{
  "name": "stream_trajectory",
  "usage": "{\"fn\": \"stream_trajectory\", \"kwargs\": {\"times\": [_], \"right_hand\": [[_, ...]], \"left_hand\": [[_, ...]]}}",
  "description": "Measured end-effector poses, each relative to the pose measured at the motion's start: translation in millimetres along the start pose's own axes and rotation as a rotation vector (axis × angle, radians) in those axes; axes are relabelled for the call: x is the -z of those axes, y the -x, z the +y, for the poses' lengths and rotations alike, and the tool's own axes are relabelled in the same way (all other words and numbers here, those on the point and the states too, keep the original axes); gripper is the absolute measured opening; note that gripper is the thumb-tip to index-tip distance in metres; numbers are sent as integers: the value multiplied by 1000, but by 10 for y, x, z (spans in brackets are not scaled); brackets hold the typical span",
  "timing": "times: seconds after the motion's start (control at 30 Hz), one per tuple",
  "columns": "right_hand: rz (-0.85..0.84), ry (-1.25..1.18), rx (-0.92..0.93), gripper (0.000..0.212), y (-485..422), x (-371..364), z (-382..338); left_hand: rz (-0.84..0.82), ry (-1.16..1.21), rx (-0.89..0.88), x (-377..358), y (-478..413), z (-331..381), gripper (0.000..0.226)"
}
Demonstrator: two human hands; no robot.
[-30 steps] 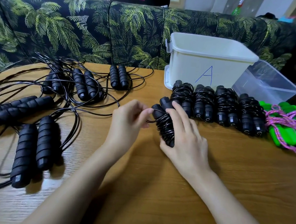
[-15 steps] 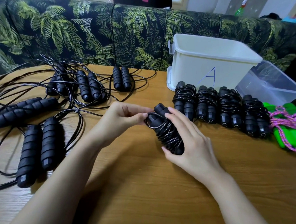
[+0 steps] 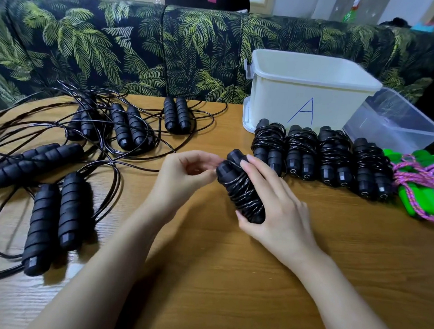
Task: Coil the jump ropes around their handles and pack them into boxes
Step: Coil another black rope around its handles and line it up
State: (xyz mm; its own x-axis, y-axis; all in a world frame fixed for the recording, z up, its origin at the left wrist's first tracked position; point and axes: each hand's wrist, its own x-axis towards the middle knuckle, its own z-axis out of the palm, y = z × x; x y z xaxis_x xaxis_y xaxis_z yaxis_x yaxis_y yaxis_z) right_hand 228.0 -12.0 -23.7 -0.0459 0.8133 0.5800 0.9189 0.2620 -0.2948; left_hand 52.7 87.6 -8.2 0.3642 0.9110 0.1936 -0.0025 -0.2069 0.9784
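Tying off: right hand [image 3: 279, 211] curled round the handles [image 3: 233, 156] over mid-table [image 3: 229, 279]; left hand [image 3: 185, 172] pinches the cord [image 3: 245, 200] at their tops. Stay taut — tuck the end beneath the last turn.

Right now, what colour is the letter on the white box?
Blue letter A, clearest in head view.

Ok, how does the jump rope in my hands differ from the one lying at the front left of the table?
The jump rope in your hands has its cord wound tightly round both handles; the front-left jump rope has bare handles and loose cord sprawling over the table. Your right hand grips yours while the left hand pinches at its top; the other lies untouched. Both have paired black handles.
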Motion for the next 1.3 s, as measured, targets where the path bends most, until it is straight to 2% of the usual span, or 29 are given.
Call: {"fn": "stream_trajectory", "kwargs": {"times": [0.07,0.17,0.33,0.47,0.6,0.73,0.9,1.07,1.2,1.3], "right_hand": [[12,27,0,93,-3,-5,-3],[12,49,-8,94,14,-11,2],[0,86,-10,95,8,-25,-21],[-35,188,8,98,12,-16,-54],[-34,305,30,98,31,-21,-56],[1,301,29,97,5,-67,-91],[61,184,-28,94,25,-82,-167],[107,-32,-17,89,66,-88,-165],[67,-71,-67,93,68,-87,-160],[28,-34,-106,92,52,-85,-175]], "left_hand": [[22,-113,-111,-23,18,8,36],[-29,-217,-209,-23,19,0,31],[-145,-173,-116,-38,51,49,30],[-96,-168,-60,-58,70,60,27],[-162,-167,-11,-100,89,64,29],[-110,-36,17,-157,93,58,20],[-175,294,103,-165,85,58,42],[-323,534,132,-82,40,-1,47],[-238,528,130,-176,47,-39,30],[-126,358,43,-210,52,-24,23]]}}
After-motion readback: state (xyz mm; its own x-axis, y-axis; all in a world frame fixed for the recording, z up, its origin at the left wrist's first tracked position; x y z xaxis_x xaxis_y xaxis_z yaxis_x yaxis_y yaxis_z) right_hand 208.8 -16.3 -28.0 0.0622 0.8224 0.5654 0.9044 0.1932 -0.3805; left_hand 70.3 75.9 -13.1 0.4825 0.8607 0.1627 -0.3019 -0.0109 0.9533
